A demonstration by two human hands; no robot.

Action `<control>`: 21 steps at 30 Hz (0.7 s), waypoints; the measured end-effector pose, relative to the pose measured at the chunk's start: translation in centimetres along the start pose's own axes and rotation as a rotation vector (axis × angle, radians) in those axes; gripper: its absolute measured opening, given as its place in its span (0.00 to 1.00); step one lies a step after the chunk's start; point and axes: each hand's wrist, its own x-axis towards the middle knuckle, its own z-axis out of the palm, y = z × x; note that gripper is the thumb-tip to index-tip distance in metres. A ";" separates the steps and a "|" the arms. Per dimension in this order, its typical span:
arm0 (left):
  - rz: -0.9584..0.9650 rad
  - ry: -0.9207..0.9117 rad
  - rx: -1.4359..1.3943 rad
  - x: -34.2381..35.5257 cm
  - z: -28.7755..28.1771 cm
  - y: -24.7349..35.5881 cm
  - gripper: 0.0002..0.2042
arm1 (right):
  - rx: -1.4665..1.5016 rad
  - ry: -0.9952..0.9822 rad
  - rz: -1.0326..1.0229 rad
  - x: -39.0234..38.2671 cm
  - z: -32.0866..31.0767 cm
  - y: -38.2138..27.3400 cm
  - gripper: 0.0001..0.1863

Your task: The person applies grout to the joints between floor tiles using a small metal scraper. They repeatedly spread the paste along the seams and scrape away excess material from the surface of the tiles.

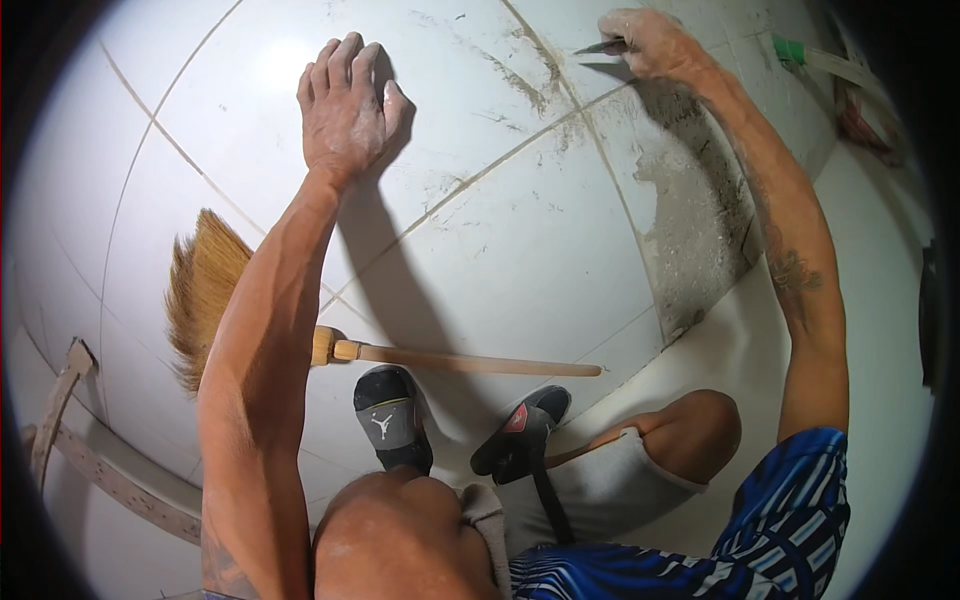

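My left hand (345,112) lies palm down on the white tiled floor (480,290), fingers stretched out and holding nothing. At the upper right, my right hand (655,45) is closed round a small tool with a dark, pointed blade (600,47); its handle is hidden in the fist. The blade points left, close to a grout line (545,45) with grey smears around it. Whether its tip touches the tile I cannot tell. A rough grey patch of cement-like residue (690,195) spreads below my right hand, beside my forearm.
A straw broom (205,300) lies across the floor, its wooden handle (480,362) in front of my sandalled feet (390,415). Wooden pieces (120,480) stand at the lower left. A green-ended, pale tube-like object (790,50) is at the upper right.
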 end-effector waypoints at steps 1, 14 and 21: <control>0.005 0.005 -0.012 -0.1 0.0 0.0 0.24 | -0.026 0.024 -0.081 -0.3 1.0 -1.0 0.11; 0.005 0.008 -0.009 0.0 0.1 -0.1 0.24 | -0.141 0.108 -0.066 -0.2 0.3 -1.2 0.08; -0.001 0.006 -0.015 0.6 0.0 0.0 0.25 | -0.052 -0.002 -0.029 0.1 0.6 0.0 0.11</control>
